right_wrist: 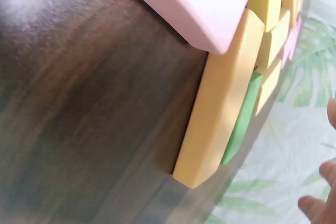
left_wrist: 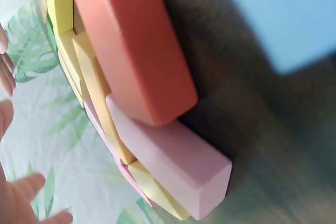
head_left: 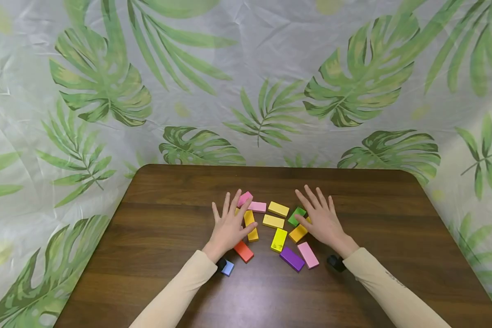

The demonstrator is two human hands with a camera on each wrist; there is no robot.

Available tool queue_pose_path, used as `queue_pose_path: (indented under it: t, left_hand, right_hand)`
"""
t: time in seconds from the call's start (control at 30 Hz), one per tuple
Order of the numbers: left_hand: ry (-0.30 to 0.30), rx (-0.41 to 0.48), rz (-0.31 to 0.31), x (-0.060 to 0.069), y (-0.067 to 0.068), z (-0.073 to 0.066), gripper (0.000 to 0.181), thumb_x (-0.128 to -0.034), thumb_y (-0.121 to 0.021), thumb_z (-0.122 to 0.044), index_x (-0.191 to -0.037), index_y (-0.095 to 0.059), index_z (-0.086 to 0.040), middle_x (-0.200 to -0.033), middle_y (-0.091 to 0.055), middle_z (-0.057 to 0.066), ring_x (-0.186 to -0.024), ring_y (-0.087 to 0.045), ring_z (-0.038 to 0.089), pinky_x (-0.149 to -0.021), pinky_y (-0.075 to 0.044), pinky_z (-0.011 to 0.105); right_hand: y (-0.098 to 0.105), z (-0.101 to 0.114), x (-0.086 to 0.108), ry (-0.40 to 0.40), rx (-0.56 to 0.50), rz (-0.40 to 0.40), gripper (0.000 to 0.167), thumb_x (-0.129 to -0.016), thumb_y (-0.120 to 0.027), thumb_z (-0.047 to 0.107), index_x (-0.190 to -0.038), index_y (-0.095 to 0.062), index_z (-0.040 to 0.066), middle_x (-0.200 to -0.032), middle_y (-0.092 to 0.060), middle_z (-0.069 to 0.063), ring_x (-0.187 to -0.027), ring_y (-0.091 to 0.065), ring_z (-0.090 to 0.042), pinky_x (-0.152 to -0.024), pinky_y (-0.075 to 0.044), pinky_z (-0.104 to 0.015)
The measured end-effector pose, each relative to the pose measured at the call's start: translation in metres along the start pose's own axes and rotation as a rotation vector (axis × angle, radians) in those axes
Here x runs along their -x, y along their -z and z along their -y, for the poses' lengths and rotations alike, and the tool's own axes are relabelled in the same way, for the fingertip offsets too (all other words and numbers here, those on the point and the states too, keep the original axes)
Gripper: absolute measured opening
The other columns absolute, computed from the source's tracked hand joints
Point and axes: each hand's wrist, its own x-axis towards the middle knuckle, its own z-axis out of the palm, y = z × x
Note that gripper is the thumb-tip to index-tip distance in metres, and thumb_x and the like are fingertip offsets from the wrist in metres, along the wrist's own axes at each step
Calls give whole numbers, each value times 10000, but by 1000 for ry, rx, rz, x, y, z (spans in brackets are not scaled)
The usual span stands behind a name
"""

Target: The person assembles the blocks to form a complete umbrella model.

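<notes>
My left hand (head_left: pixel 228 228) is spread above the left part of a loose group of coloured blocks, fingers straight, holding nothing. Close by it lie an orange block (head_left: pixel 252 233), a red block (head_left: pixel 244 252) and a blue block (head_left: pixel 228 268). In the left wrist view, a pink block (left_wrist: pixel 173 156) sits beside the red one, which the hand hides from the head view. On the right, my right hand (head_left: pixel 327 224) also has its fingers spread, above a green block (head_left: pixel 297 216) and a yellow-orange block (right_wrist: pixel 220 103). A light pink block (head_left: pixel 308 255) lies below its wrist.
Between the hands lie two pale yellow blocks, one being the nearer block (head_left: pixel 273 221), a bright yellow block (head_left: pixel 279 240) and a purple block (head_left: pixel 292 259). Pink blocks, including a flat one (head_left: pixel 257 207), lie farther back. A leaf-patterned cloth (head_left: pixel 270 68) hangs behind the brown table (head_left: pixel 373 196).
</notes>
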Motion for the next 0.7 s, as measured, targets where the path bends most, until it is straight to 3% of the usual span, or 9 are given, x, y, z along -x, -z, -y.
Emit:
queue_pose_path:
  t: [0.17,0.47,0.7]
  left_hand:
    - [-124,-22,88,7,-4,-3,714,-913,-588,-493,-1516,-307,-233,-1568,-200,79,-1425,-128,371,-1024,-79,715]
    - [-349,57,265,17,-5,-8,647,-943,-569,-440,-1499,-346,-198,-1572,-210,37,-1436,-133,312,-1056,-96,672]
    - [-486,45,307,23,-10,-13,625,-943,-574,-425,-1481,-383,-172,-1551,-272,22,-1429,-178,281,-1054,-114,671]
  right_hand:
    - [-6,1,4,86,-12,54,707,-941,-598,372,-1526,-265,155,-1569,-169,-147,-1414,-97,-422,-1055,-74,-675]
    - [-15,5,12,217,-58,187,638,-942,-601,345,-1492,-358,133,-1550,-248,-127,-1405,-166,-412,-1052,-135,-667]
    - [-17,9,14,272,-55,227,579,-946,-589,337,-1459,-422,126,-1520,-316,-130,-1400,-191,-406,-1059,-158,-649]
